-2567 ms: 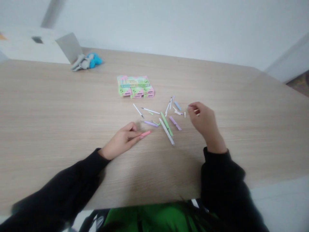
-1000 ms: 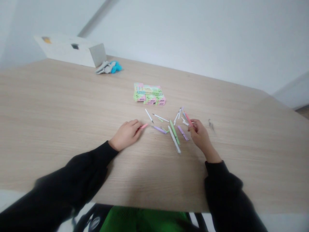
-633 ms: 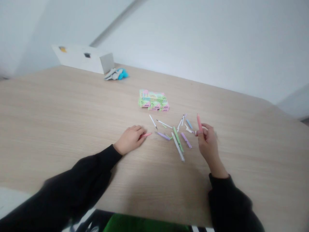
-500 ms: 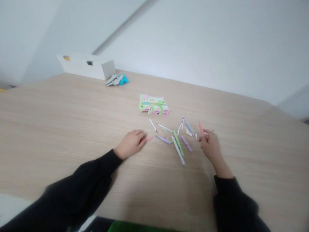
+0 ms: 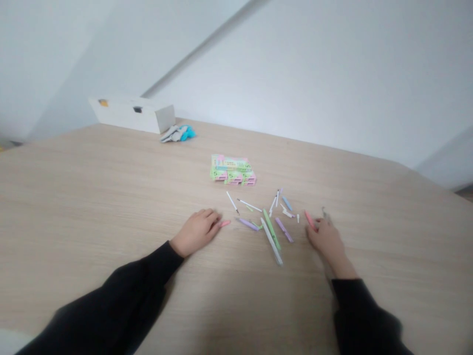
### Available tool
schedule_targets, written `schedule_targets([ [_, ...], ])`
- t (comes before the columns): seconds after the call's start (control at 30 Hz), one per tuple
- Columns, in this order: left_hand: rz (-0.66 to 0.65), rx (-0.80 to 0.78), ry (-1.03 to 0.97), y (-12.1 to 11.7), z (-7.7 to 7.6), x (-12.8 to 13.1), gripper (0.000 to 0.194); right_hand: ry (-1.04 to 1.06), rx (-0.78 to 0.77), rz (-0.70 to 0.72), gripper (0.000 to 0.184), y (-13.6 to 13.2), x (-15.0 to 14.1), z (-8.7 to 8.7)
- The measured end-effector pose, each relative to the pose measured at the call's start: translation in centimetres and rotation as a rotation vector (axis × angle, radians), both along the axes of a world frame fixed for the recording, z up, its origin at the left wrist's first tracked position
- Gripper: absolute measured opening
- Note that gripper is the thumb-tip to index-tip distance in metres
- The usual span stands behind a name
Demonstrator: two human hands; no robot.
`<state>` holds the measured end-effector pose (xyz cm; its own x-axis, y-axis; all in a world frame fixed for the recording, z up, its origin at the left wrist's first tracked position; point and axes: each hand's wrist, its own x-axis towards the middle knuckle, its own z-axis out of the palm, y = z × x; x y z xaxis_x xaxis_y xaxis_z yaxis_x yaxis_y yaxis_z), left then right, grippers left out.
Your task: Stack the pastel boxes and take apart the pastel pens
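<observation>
My left hand (image 5: 195, 231) rests on the table with its fingers curled round a small pink pen part (image 5: 225, 223), whose tip sticks out to the right. On the other side, my right hand (image 5: 328, 242) is closed on a pink pen barrel (image 5: 309, 220) that points away to the upper left, close to the tabletop. A thin greyish piece (image 5: 324, 213) shows behind its fingers, too blurred to name. Between the hands lie a green pen barrel (image 5: 271, 228), a whitish pen barrel (image 5: 271, 242), purple pen parts (image 5: 284, 230) and a purple tapered piece (image 5: 247, 224).
White pen refills (image 5: 232, 202) and a blue pen part (image 5: 287, 203) lie beyond the barrels, with small white pieces (image 5: 287, 212). Stacked green-and-pink boxes (image 5: 232, 170) stand farther back. Grey-and-blue gloves (image 5: 178, 133) lie beside a long white box (image 5: 129, 116) near the wall.
My right hand has lowered the pink barrel toward the table, tilting it flatter. My left hand stays nearly in place. The whole view has shifted slightly, so the table sits lower.
</observation>
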<state>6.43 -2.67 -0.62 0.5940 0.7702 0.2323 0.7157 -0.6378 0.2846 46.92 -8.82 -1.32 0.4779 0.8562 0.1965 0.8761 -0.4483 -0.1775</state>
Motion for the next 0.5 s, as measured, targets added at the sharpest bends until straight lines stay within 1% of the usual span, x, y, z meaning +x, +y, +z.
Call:
schedule_targets([
  [0.07, 0.003, -0.003, 0.006, 0.0, -0.1, 0.0, 0.03, -0.04, 0.062, 0.038, 0.051, 0.9, -0.6, 0.9],
  [0.1, 0.002, -0.004, 0.01, 0.0, -0.2, 0.0, 0.03, -0.044, 0.086, 0.107, 0.049, 1.7, -1.2, 1.7],
  [0.17, 0.0, -0.007, 0.02, -0.1, -0.3, 0.1, 0.031, -0.036, 0.087, 0.32, 0.039, 4.2, -2.8, 3.5],
  [0.23, 0.004, -0.009, 0.023, -0.1, -0.4, 0.1, 0.031, -0.048, 0.042, 0.53, 0.031, 7.8, -5.1, 5.4],
  [0.3, 0.005, -0.009, 0.019, -0.2, -0.4, 0.2, 0.029, -0.073, 0.007, 0.658, 0.038, 12.2, -7.6, 7.0],
  [0.4, 0.01, -0.013, 0.012, -0.1, -0.2, 0.2, 0.03, -0.073, -0.038, 0.782, 0.053, 19.0, -11.3, 8.4],
  [0.47, 0.015, -0.026, 0.008, -0.1, 0.0, 0.2, 0.033, -0.079, -0.085, 0.839, 0.062, 22.6, -13.3, 8.8],
  [0.5, 0.015, -0.036, 0.005, -0.1, 0.1, 0.2, 0.036, -0.084, -0.109, 0.86, 0.064, 24.0, -14.2, 8.9],
])
